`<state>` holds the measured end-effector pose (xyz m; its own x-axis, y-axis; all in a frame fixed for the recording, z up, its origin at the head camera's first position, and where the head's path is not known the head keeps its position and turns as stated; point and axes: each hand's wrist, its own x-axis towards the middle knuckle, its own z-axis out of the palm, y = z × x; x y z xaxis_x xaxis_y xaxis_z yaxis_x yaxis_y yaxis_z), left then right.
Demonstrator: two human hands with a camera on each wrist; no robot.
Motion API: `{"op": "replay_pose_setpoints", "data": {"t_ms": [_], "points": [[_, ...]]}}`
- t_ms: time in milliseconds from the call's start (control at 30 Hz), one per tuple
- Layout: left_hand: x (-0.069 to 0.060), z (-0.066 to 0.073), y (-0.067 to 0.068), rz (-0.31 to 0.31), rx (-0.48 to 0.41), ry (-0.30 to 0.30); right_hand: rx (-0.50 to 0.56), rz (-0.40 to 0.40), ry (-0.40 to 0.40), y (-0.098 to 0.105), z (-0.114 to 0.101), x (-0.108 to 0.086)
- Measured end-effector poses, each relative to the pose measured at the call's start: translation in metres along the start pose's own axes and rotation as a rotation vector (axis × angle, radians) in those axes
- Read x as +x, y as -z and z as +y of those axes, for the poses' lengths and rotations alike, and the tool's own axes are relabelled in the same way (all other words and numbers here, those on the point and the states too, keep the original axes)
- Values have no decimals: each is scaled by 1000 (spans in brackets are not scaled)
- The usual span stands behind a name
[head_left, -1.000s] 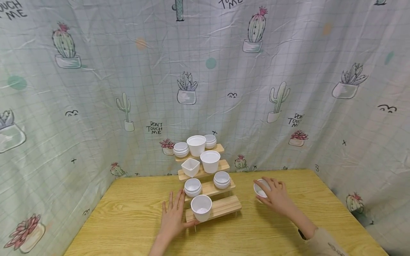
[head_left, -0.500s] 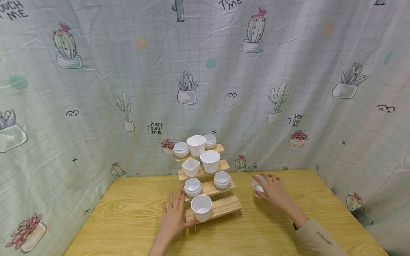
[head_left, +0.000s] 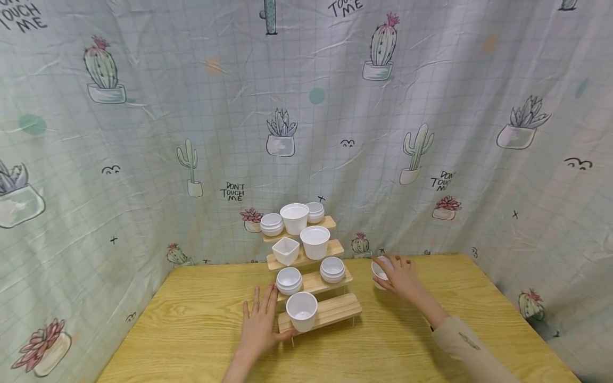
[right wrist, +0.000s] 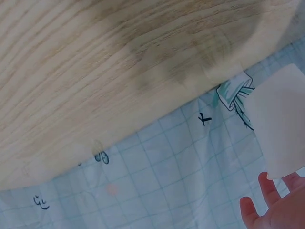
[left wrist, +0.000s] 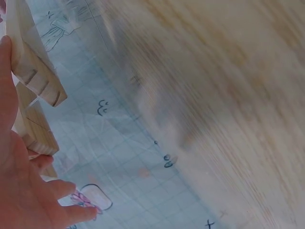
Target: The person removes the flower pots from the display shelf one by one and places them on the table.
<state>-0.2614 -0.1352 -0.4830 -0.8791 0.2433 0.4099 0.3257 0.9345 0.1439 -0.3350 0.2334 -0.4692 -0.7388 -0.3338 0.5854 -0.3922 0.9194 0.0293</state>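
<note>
My right hand grips a white round flowerpot by its rim, thumb near and fingers across the top, just right of a four-step wooden display stand. In the right wrist view the pot's plain side shows above the fingertips. My left hand lies along the stand's left side with straight, spread fingers, its thumb touching the lowest step. The left wrist view shows the thumb against the wooden board's end. A white round pot stands on the lowest step's left part.
Several white pots sit on the higher steps, among them a square pot, a taller pot and a small ribbed pot. The wood-grain table extends on both sides. A cactus-print curtain hangs behind it.
My right hand has moved left and slightly away from me with the flowerpot, closer to the stand. The left hand and the other pots stay where they were.
</note>
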Motion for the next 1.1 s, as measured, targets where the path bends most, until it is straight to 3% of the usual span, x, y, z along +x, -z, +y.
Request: {"op": "replay_pose_setpoints", "data": {"t_ms": [533,833,1100], "points": [[0,-2,-4,13,18,-6,32,-54,-52,-20,6,13],[0,0,-1,-24,25,7,19,-86,-110,-33,10,19],[0,0,-1,-17,28,6,6,-112,-142,-41,9,19]]}}
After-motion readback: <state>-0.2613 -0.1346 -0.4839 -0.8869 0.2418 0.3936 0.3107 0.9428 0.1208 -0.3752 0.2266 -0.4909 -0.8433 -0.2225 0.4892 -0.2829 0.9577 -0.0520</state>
